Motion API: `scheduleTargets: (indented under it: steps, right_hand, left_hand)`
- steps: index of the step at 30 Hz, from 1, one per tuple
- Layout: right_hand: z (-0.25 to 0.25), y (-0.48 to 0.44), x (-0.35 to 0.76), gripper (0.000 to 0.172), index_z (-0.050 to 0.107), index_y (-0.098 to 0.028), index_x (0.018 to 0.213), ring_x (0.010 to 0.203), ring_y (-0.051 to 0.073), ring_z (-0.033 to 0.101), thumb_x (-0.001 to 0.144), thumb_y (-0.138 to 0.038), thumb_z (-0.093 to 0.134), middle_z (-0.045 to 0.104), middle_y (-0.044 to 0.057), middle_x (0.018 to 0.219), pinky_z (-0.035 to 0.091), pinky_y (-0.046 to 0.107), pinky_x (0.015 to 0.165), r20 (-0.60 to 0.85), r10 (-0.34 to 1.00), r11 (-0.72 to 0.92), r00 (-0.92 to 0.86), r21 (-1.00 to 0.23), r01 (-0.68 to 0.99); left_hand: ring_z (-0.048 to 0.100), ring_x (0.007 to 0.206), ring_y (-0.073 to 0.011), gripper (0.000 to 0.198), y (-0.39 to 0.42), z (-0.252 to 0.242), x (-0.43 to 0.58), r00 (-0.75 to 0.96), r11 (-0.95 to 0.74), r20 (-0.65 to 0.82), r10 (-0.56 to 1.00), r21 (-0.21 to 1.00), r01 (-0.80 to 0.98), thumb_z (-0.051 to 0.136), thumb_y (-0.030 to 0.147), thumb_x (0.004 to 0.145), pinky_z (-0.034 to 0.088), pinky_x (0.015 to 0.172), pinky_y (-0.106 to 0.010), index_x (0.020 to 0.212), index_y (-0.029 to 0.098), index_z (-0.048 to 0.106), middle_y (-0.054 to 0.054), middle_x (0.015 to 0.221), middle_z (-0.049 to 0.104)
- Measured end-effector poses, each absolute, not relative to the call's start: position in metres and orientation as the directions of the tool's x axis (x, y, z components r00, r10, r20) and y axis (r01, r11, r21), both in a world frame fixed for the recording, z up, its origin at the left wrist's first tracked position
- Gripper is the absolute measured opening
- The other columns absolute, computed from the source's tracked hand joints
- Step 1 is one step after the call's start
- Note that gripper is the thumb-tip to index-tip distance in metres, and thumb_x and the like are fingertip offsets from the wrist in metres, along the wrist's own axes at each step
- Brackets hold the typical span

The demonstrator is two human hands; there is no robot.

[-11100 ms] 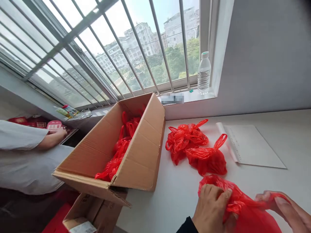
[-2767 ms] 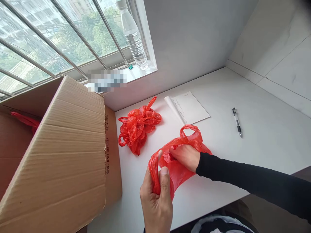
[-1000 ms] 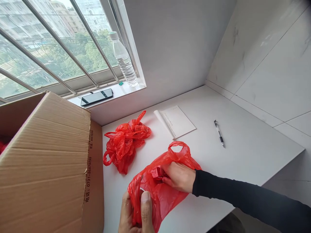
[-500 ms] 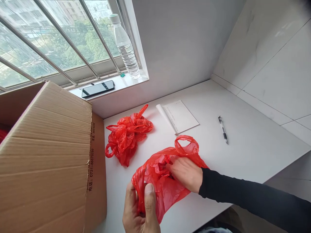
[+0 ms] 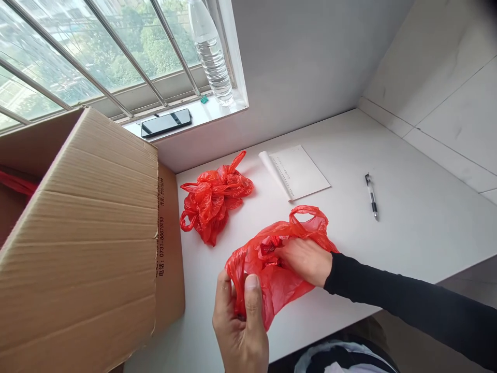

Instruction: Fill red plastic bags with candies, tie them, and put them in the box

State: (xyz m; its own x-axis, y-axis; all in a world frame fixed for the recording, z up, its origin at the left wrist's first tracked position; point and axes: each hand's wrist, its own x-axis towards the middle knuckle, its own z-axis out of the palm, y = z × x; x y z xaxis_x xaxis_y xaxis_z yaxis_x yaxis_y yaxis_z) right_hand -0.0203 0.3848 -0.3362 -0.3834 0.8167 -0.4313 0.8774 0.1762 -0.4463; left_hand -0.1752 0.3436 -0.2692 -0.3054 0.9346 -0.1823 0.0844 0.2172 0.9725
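An open red plastic carrier bag (image 5: 285, 295) lies on the white tabletop. My left hand (image 5: 243, 324), at the bottom middle, is closed round one of its bunched handles, thumb uppermost. The other handle loop (image 5: 310, 212) stands up at the far side. From the right, my right hand (image 5: 308, 260), in a black sleeve, reaches into the bag's mouth. Its fingers are closed at a shiny red packet (image 5: 269, 248) inside; the fingertips are partly hidden. Beyond the bag lies a crumpled pile of red plastic bags (image 5: 213, 199), apart from both hands.
A large open cardboard box (image 5: 97, 248) stands at the left, with something red inside. Behind lie a notepad (image 5: 305, 171) and a pen (image 5: 371, 197). On the windowsill are a phone (image 5: 166, 123) and a water bottle (image 5: 215, 67).
The whole scene has shifted right and up in the picture as my head moved. Both hands keep their places at the bag, with little other visible change.
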Motion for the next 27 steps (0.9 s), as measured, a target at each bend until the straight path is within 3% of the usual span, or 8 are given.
scheduleTargets:
  steps: [5,10,15,20,24,27]
  right_hand:
    - [-0.339,0.393,-0.027,0.017,0.060,-0.015,0.109,0.069,0.021,0.062,0.097,-0.016,0.048,0.069,0.010,0.090,0.027,0.032,0.055,-0.348,0.874,0.191,-0.338,-0.394,0.899]
    - [-0.348,0.402,-0.031,0.015,0.061,-0.016,0.088,0.081,0.019,0.064,0.098,-0.019,0.050,0.070,0.008,0.091,0.033,0.031,0.064,-0.287,0.888,0.225,-0.359,-0.410,0.884]
    - [-0.341,0.396,-0.028,0.032,0.062,-0.014,0.096,0.078,0.023,0.065,0.106,-0.029,0.036,0.069,0.010,0.087,0.033,0.033,0.061,-0.317,0.897,0.186,-0.310,-0.364,0.913]
    - [-0.336,0.382,-0.033,0.017,0.065,-0.013,0.108,0.090,0.027,0.067,0.097,-0.023,0.057,0.072,0.012,0.096,0.038,0.034,0.066,-0.388,0.828,0.256,-0.405,-0.383,0.888]
    - [-0.341,0.379,-0.031,0.008,0.067,-0.015,0.097,0.090,0.025,0.067,0.093,-0.018,0.061,0.072,0.010,0.097,0.040,0.033,0.068,-0.409,0.804,0.267,-0.431,-0.400,0.877]
    - [-0.340,0.377,-0.025,0.019,0.065,-0.014,0.105,0.090,0.026,0.067,0.100,-0.027,0.052,0.071,0.012,0.100,0.038,0.034,0.066,-0.400,0.842,0.214,-0.361,-0.368,0.905]
  left_hand:
    - [0.067,0.083,-0.0163,0.021,0.343,-0.269,-0.176,-0.258,0.201,-0.173,0.951,0.976,0.086,0.065,0.041,0.092,0.056,0.074,-0.021,0.100,0.022,0.070,-0.002,0.093,0.070]
    - [0.067,0.081,-0.0165,0.023,0.341,-0.268,-0.177,-0.248,0.208,-0.178,0.952,0.973,0.099,0.064,0.043,0.093,0.056,0.074,-0.023,0.098,0.022,0.070,-0.003,0.094,0.071]
    - [0.066,0.081,-0.0154,0.022,0.342,-0.270,-0.180,-0.286,0.211,-0.189,0.940,0.976,0.051,0.067,0.041,0.091,0.056,0.072,-0.021,0.100,0.022,0.071,-0.002,0.092,0.070]
    - [0.068,0.083,-0.0161,0.023,0.344,-0.277,-0.184,-0.229,0.169,-0.159,0.960,0.985,0.027,0.070,0.042,0.090,0.061,0.076,-0.023,0.101,0.022,0.072,-0.003,0.095,0.070]
    - [0.073,0.086,-0.0198,0.027,0.345,-0.279,-0.185,-0.199,0.180,-0.172,0.965,0.983,0.022,0.069,0.044,0.091,0.063,0.077,-0.027,0.104,0.021,0.073,-0.005,0.098,0.074]
    - [0.073,0.085,-0.0177,0.025,0.345,-0.280,-0.185,-0.206,0.177,-0.166,0.964,0.984,0.032,0.070,0.042,0.091,0.063,0.077,-0.023,0.104,0.021,0.072,-0.004,0.095,0.073]
